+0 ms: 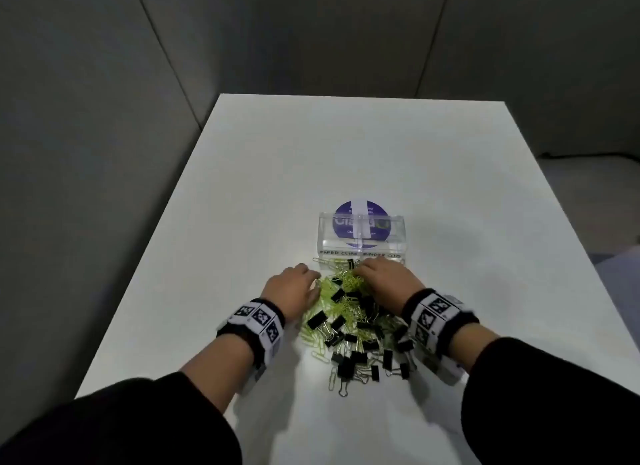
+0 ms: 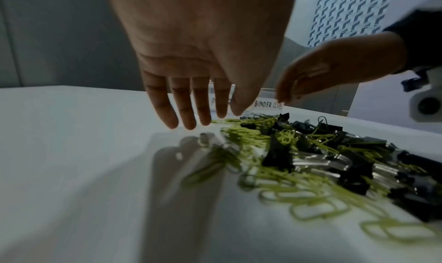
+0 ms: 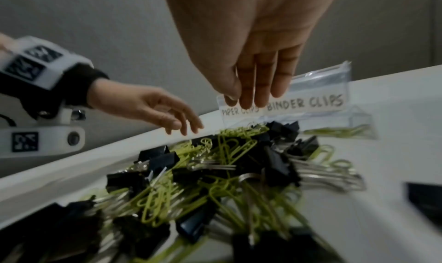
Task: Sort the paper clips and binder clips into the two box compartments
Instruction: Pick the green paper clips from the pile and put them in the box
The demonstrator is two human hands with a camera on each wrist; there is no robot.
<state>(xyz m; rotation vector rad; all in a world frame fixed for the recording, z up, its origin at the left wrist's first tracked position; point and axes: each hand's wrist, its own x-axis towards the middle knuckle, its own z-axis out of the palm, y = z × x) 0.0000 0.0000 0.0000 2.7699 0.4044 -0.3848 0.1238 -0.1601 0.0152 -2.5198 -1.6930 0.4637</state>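
A mixed pile of yellow-green paper clips (image 1: 348, 284) (image 3: 235, 149) and black binder clips (image 1: 317, 321) (image 3: 159, 158) lies on the white table (image 1: 242, 205). Just beyond it stands a clear box (image 1: 332, 243) (image 3: 318, 89) whose front is lettered PAPER CLIPS on the left and BINDER CLIPS on the right. My left hand (image 1: 313, 281) (image 2: 203, 119) hovers at the pile's left edge, fingers straight, holding nothing. My right hand (image 1: 362, 272) (image 3: 248, 100) hangs over the pile's far end near the box, fingers straight and together, with no clip seen between them.
The table is bare to the left, right and behind the box. Grey padded walls (image 1: 311, 31) close in the back and left. A purple round sticker (image 1: 360, 210) shows through the box. Wrist bands with black-and-white markers (image 1: 256, 321) sit on both forearms.
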